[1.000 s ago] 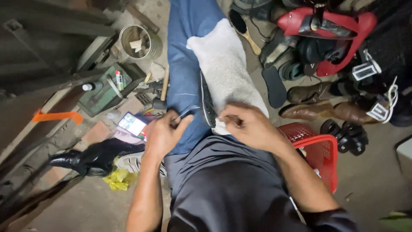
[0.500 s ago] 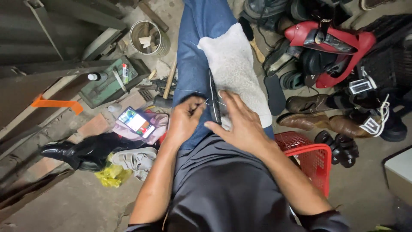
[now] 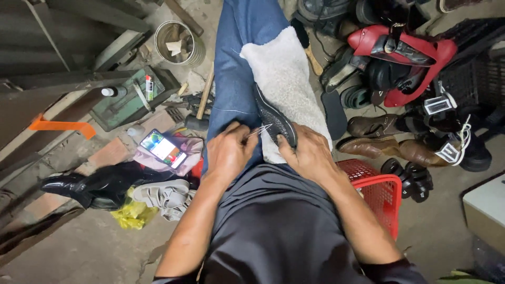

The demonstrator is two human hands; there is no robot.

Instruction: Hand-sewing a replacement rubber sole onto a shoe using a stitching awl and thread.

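Cluttered concrete floor is strewn with shoes and tools. On the lap, over a white fleecy cloth, a black woven shoe is gripped by the right hand. A thin needle with thread is pinched in the closed left hand.

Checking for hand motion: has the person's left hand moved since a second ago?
Yes. The left hand slid toward the black mesh shoe on the blue denim lap, closing on the right hand.
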